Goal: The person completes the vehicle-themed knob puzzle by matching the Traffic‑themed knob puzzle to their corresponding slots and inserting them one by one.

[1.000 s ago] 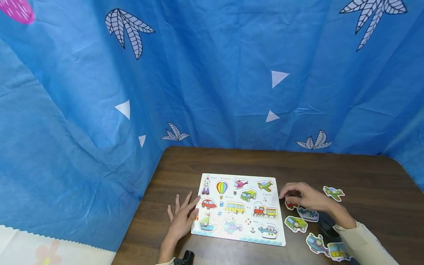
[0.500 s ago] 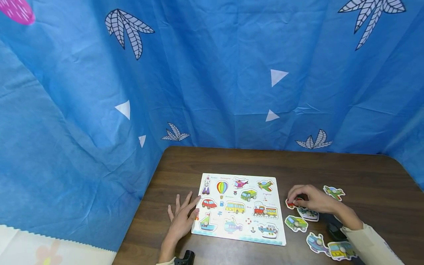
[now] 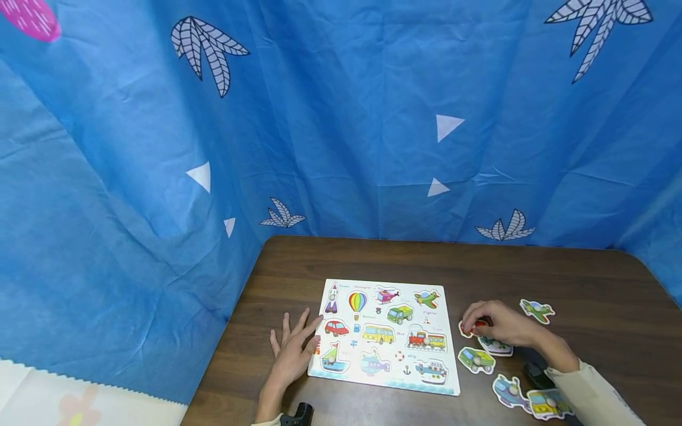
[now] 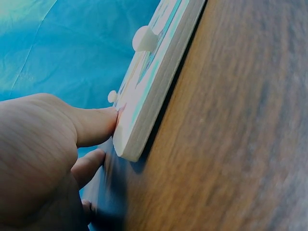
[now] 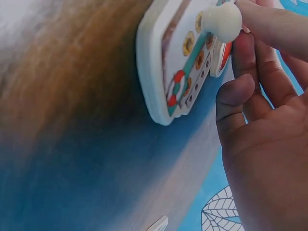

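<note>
A white vehicle puzzle board [image 3: 394, 383] lies on the table with colourful pictures. My left hand [image 3: 290, 356] rests at its left edge, fingers spread and straight. In the left wrist view the thumb touches the face of the board [image 4: 139, 103] near a corner. To the right of the board, my right hand [image 3: 499, 323] pinches a red car puzzle piece [image 3: 466, 329] with curled fingers; the fingers hide its knob. Beside it lies a ship puzzle piece [image 3: 496, 348], whose round knob [image 5: 222, 21] shows in the right wrist view.
A green truck piece [image 3: 476, 360], a helicopter-like piece [image 3: 510, 390] and a yellow bus piece [image 3: 544, 404] lie nearer the table's front. A green plane piece [image 3: 537, 310] sits farther right. Blue patterned cloth [image 3: 341, 148] hangs behind the brown table [image 3: 394, 257].
My right hand has moved slightly right from the board's edge to the red car piece, its fingers drawing together over it. The left hand has stayed still.
</note>
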